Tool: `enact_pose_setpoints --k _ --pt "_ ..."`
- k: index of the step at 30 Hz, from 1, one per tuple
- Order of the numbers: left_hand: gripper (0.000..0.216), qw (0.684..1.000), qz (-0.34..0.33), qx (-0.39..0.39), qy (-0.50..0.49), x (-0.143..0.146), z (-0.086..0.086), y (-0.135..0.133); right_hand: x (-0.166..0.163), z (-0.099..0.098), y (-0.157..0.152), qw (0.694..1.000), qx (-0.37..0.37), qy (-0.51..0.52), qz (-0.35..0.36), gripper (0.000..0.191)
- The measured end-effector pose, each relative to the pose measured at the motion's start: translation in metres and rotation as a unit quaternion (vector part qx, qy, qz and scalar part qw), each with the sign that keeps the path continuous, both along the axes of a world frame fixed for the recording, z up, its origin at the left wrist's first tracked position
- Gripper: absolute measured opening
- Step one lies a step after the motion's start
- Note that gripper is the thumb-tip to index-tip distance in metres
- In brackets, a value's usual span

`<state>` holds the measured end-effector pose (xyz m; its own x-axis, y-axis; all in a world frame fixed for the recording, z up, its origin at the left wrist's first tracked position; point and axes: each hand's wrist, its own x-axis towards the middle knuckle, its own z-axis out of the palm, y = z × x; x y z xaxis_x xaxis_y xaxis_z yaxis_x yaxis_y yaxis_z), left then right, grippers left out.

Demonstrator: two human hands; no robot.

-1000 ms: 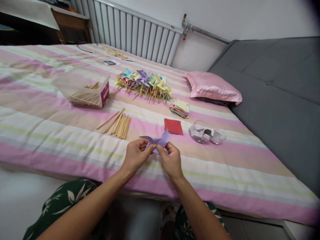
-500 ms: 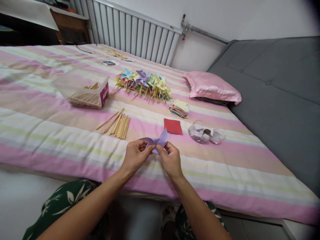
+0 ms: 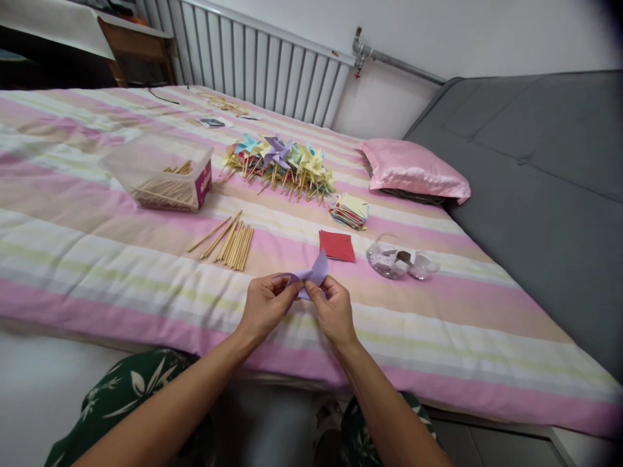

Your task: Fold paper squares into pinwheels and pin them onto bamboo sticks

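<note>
A purple paper pinwheel (image 3: 311, 276) is held between both hands above the near part of the bed, its corners partly folded to the centre and one point standing up. My left hand (image 3: 265, 299) pinches its left side, thumb at the middle. From the other side my right hand (image 3: 335, 311) grips it, its thumb meeting the left one at the centre. Just beyond lies a stack of red paper squares (image 3: 337, 246). To the left are loose wooden sticks (image 3: 234, 243). Farther off, finished pinwheels (image 3: 278, 152) on sticks are piled together.
A clear plastic box (image 3: 156, 168) of sticks stands at left. More cut paper squares (image 3: 349, 211) and clear packages of small parts (image 3: 396, 258) lie to the right. Behind are a pink pillow (image 3: 413, 170), a grey headboard (image 3: 525, 162) and a radiator (image 3: 257, 58).
The left fingers have folded the pinwheel's left flap farther in toward the centre. My right hand has barely moved, and everything on the bed stays in place.
</note>
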<state>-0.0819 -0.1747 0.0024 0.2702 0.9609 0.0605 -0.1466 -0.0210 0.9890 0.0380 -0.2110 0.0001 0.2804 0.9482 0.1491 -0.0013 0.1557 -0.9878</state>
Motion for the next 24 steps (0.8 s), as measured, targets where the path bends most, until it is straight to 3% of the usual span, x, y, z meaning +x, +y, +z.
enact_pose_setpoints --k 7,14,24 --pt "0.022 0.999 -0.034 -0.031 -0.026 -0.002 -0.002 0.005 0.0 0.003 0.0 1.0 -0.012 0.0 0.0 0.022" --pt "0.02 0.993 -0.064 -0.09 -0.039 -0.002 0.011 0.001 0.002 0.001 0.0 1.0 -0.023 -0.016 -0.014 0.019" --pt "0.013 0.992 -0.069 -0.101 -0.013 -0.006 0.011 0.005 0.004 0.001 0.0 0.996 -0.044 0.065 0.033 0.019"
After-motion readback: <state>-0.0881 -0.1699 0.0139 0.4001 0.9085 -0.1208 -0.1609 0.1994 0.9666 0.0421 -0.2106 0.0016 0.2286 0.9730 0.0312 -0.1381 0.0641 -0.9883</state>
